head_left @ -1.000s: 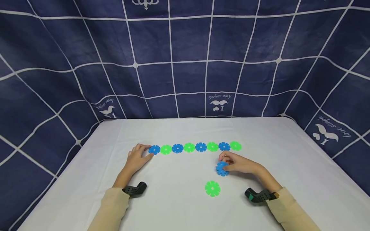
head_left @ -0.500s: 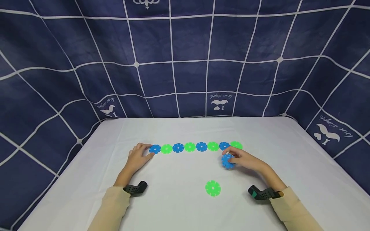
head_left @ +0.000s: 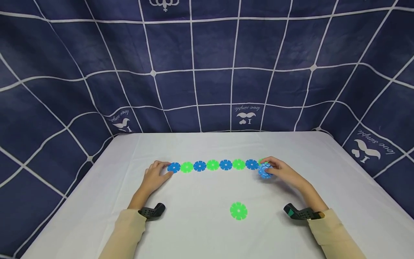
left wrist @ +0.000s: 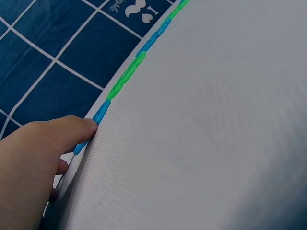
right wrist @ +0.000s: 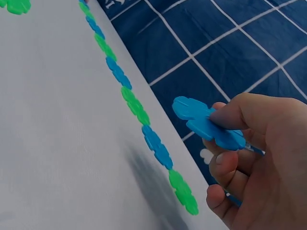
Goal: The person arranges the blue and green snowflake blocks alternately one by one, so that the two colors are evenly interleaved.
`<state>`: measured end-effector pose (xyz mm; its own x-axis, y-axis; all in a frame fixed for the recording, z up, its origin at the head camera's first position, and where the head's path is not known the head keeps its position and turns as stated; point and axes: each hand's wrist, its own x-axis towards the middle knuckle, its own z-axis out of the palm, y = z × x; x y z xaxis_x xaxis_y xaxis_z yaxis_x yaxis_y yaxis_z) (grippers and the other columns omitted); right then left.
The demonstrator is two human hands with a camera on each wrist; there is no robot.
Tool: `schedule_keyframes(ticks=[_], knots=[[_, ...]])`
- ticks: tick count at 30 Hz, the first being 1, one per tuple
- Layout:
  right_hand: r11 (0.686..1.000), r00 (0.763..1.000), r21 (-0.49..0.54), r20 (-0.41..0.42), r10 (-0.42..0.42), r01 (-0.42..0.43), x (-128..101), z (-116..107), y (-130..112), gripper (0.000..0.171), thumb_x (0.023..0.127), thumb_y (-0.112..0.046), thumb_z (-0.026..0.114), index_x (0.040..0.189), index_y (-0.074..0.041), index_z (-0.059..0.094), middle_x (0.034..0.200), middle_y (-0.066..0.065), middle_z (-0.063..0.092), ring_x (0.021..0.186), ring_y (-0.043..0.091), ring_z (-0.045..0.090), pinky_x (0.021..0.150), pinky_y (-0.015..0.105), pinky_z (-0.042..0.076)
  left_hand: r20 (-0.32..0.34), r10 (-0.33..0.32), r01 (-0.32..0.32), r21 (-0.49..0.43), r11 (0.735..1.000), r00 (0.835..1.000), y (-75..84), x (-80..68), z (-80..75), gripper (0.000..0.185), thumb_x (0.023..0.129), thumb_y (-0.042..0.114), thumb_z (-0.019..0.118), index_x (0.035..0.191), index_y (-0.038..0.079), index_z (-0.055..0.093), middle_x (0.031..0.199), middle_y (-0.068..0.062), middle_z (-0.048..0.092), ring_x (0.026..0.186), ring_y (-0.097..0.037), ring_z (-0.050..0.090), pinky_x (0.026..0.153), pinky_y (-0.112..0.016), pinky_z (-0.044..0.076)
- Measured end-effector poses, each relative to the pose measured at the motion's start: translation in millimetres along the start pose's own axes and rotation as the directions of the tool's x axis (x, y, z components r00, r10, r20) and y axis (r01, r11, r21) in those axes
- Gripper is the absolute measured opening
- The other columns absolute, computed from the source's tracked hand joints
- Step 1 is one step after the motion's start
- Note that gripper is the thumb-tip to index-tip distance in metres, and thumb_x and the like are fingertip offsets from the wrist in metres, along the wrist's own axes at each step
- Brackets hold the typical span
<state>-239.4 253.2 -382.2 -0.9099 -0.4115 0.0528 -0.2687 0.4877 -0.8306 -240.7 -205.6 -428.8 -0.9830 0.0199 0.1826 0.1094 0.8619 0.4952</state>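
In the head view my left hand [head_left: 153, 180] reaches to the left end of a row, thumb and index finger at opposite edges of a blue snowflake disc [head_left: 174, 167]. In the left wrist view its thumb lies against that disc [left wrist: 100, 113]. My right hand [head_left: 286, 173] pinches another blue snowflake disc [right wrist: 204, 119] between thumb and fingers, raised over the table. It overlaps the green disc [right wrist: 182, 191] at the row's right end in the head view. Green and blue discs alternate along the row, edges close together.
A single green disc [head_left: 238, 210] lies on the white tablecloth [head_left: 194, 223], nearer the person. Behind the table hangs a dark blue curtain [head_left: 213, 86] with white grid lines. Each wrist wears a black camera mount [head_left: 300, 213].
My right hand has carried the blue disc rightward and away from the person, toward the row's right end. The left hand stays at the left end; the lone green disc lies where it was.
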Motion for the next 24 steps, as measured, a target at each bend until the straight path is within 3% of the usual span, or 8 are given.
schedule_keyframes(ticks=[3,8,13,16,17,19,24], knots=[[1.0,0.999,0.026,-0.038,0.017,-0.016,-1.4,-4.9,4.6,0.037,0.091,-0.014,0.052,0.123,0.002,0.045,0.1,0.005,0.053,0.075,0.003,0.049,0.068,0.025,0.043,0.01,-0.013,0.013,0.0,1.0,1.0,-0.5,0.0,0.3,0.049,0.083,0.037,0.058,0.123,0.009,0.054,0.118,-0.014,0.05,0.111,-0.031,0.044,0.087,-0.045,0.028],[0.998,0.989,0.07,-0.147,0.017,-0.006,-2.3,-13.2,20.4,0.038,0.09,-0.018,0.052,0.122,0.0,0.043,0.086,-0.006,0.052,0.07,0.003,0.046,0.06,0.025,0.041,-0.003,-0.009,0.009,0.0,1.0,1.0,-0.5,0.3,0.6,0.048,0.083,0.036,0.059,0.122,0.009,0.054,0.117,-0.014,0.05,0.11,-0.03,0.044,0.086,-0.044,0.028],[0.983,0.961,0.159,-0.271,-0.045,0.091,-5.6,-18.5,38.1,0.031,0.089,-0.017,0.051,0.118,-0.007,0.045,0.085,-0.015,0.054,0.067,0.0,0.047,0.055,0.022,0.037,0.001,-0.006,0.006,-0.004,1.0,1.0,0.2,1.1,1.3,0.048,0.083,0.037,0.058,0.123,0.009,0.054,0.118,-0.014,0.05,0.11,-0.03,0.044,0.086,-0.044,0.029],[0.983,0.943,0.167,-0.332,-0.014,0.073,-6.9,-18.1,46.3,0.033,0.09,-0.012,0.048,0.121,-0.004,0.041,0.084,-0.018,0.053,0.067,0.0,0.047,0.056,0.021,0.038,0.003,-0.003,0.003,-0.005,1.0,1.0,-0.6,0.5,0.5,0.048,0.084,0.037,0.058,0.123,0.009,0.054,0.119,-0.014,0.049,0.111,-0.031,0.044,0.087,-0.045,0.028],[0.989,0.937,0.144,-0.349,0.028,0.024,-7.1,-17.7,48.3,0.036,0.09,-0.013,0.047,0.123,-0.003,0.038,0.085,-0.02,0.051,0.068,-0.001,0.048,0.059,0.02,0.04,0.003,-0.003,0.003,-0.004,1.0,1.0,-1.2,0.2,0.2,0.048,0.084,0.037,0.058,0.123,0.009,0.054,0.118,-0.014,0.049,0.111,-0.031,0.044,0.087,-0.045,0.028],[0.99,0.921,0.137,-0.384,0.067,-0.015,-7.6,-17.1,50.8,0.04,0.09,-0.01,0.045,0.126,0.0,0.034,0.087,-0.019,0.051,0.069,-0.002,0.048,0.06,0.019,0.041,0.001,-0.004,0.004,-0.004,1.0,1.0,-2.5,-0.4,0.1,0.048,0.084,0.037,0.058,0.123,0.009,0.054,0.118,-0.014,0.05,0.11,-0.03,0.044,0.087,-0.045,0.028],[0.992,0.895,0.108,-0.434,0.108,-0.067,-8.0,-16.6,55.1,0.046,0.09,-0.005,0.043,0.131,0.004,0.025,0.106,0.005,0.049,0.07,-0.004,0.046,0.062,0.016,0.041,0.0,0.011,-0.011,-0.004,1.0,1.0,-3.1,0.1,1.6,0.048,0.084,0.038,0.058,0.122,0.009,0.054,0.116,-0.014,0.05,0.109,-0.031,0.045,0.086,-0.045,0.029]])
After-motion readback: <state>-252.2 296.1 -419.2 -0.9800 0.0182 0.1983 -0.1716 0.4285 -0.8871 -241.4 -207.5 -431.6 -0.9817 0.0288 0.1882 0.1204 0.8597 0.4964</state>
